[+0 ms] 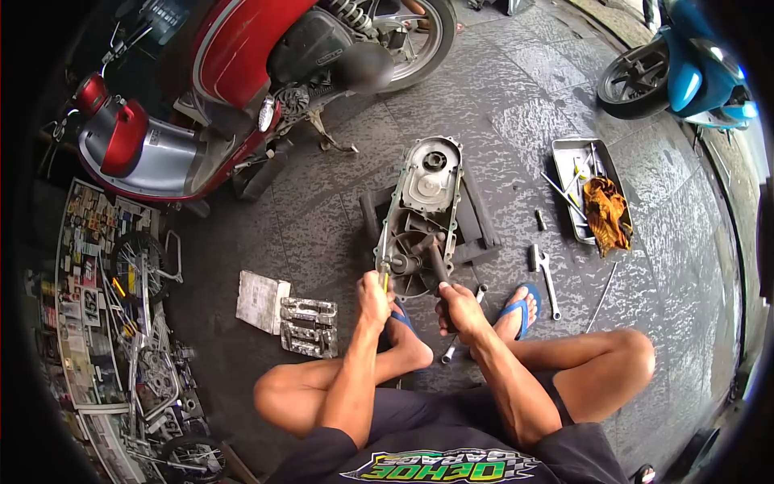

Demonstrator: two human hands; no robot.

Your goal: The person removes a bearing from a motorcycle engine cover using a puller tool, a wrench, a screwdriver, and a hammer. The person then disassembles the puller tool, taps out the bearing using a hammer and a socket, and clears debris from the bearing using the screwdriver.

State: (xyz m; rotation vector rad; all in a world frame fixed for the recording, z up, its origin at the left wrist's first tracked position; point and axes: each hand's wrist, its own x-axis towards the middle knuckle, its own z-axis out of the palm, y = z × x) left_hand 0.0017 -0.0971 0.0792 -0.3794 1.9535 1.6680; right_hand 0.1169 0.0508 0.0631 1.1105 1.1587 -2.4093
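Observation:
In the head view a metal engine casing [431, 181] lies in front of me, propped on a dark wooden frame [481, 218]. My left hand [374, 298] is closed round a yellow-handled screwdriver [384, 279], whose tip end points into the near part of the casing. My right hand [461, 309] grips the dark handle of a hammer [438, 262]. The hammer's head is over the casing's near end, close to the screwdriver; I cannot tell whether they touch. Between my feet lies a wrench [450, 349], partly covered by my right hand.
To the right are a combination wrench [550, 286], a socket [541, 219] and a metal tray [568, 145] with tools and an orange rag [606, 214]. A dirty socket case [309, 327] lies left. A red scooter [242, 56] and a blue motorbike [697, 73] stand beyond.

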